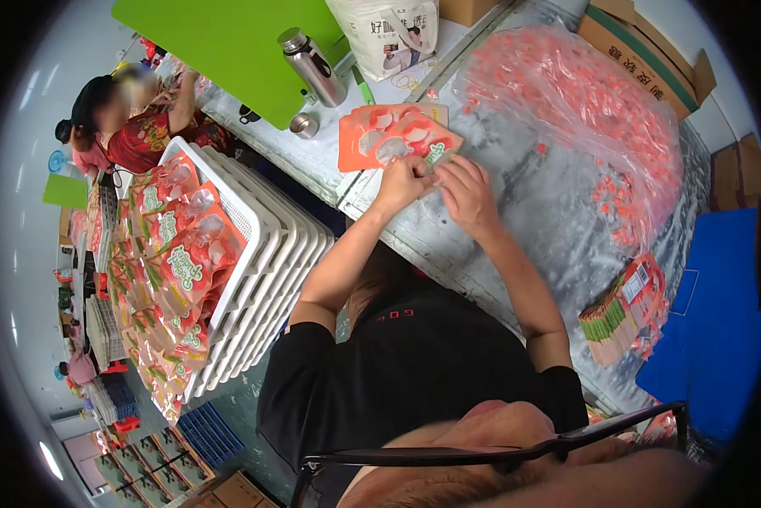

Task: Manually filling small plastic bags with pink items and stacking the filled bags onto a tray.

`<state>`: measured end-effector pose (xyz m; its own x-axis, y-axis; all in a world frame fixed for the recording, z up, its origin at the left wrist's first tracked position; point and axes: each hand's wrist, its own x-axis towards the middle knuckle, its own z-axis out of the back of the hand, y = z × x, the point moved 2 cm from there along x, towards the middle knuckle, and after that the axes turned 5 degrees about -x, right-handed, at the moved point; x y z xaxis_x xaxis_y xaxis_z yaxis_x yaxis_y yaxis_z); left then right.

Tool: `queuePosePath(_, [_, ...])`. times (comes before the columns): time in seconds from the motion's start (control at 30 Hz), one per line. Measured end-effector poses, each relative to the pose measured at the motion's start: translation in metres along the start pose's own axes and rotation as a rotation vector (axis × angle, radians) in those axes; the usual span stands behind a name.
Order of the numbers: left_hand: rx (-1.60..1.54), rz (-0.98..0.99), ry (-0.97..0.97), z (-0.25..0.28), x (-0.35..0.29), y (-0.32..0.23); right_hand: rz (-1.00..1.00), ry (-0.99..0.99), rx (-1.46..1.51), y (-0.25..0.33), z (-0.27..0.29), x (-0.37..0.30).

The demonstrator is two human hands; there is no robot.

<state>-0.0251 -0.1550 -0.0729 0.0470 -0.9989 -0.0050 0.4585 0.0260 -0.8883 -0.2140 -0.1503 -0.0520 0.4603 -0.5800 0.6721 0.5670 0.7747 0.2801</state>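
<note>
Over the metal worktop (558,195), my left hand (404,183) and my right hand (468,196) meet at the edge of a red printed pouch (441,140). The fingers of both hands are closed on that edge, with the fingertips close together. Beneath and beside it lie several more red pouches (355,140), fanned out flat and overlapping. My fingers partly hide the edge, so I cannot see whether the pouch is parted there. To the right, a big clear plastic bag (558,85) spreads across the worktop, full of small red-and-white wrapped pieces (613,203), some spilling loose.
At my left stands a stack of white plastic trays (266,254), topped with filled red pouches (185,262). A steel flask (312,68), its cup (304,125) and a white tote bag (389,38) stand behind. A pouch bundle (609,326) lies right. Another person (139,127) sits far left.
</note>
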Motion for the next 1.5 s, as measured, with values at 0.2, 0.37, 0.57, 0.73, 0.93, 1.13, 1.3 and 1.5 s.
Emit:
queuePosePath(0.2, [-0.657, 0.136, -0.088, -0.007, -0.019, 0.009, 0.034, 0.090, -0.060, 0.006, 0.002, -0.027])
queuePosePath(0.37, [-0.099, -0.162, -0.143, -0.023, -0.035, -0.012, 0.049, 0.295, 0.079, 0.020, 0.008, -0.027])
queuePosePath(0.57, [0.126, -0.318, -0.011, -0.025, -0.062, -0.067, -0.100, 0.595, 0.416, 0.020, 0.009, -0.033])
queuePosePath(0.73, [0.275, -0.482, 0.103, -0.028, -0.067, -0.100, 0.094, 0.392, 0.433, 0.019, -0.011, -0.059])
queuePosePath(0.93, [-0.004, -0.159, 0.874, 0.005, -0.052, -0.115, -0.115, 0.904, 0.606, 0.018, 0.057, -0.042])
queuePosePath(1.13, [-0.272, -0.035, 1.228, -0.025, -0.052, -0.063, -0.146, 0.942, 0.680, 0.015, 0.084, -0.035])
queuePosePath(1.3, [-0.581, 0.150, 0.934, -0.022, -0.066, -0.040, -0.329, 1.061, 0.660, -0.013, 0.095, -0.007])
queuePosePath(1.5, [-0.805, 0.316, 0.518, -0.001, -0.091, -0.027, -0.546, 0.284, 0.384, -0.113, -0.001, 0.028])
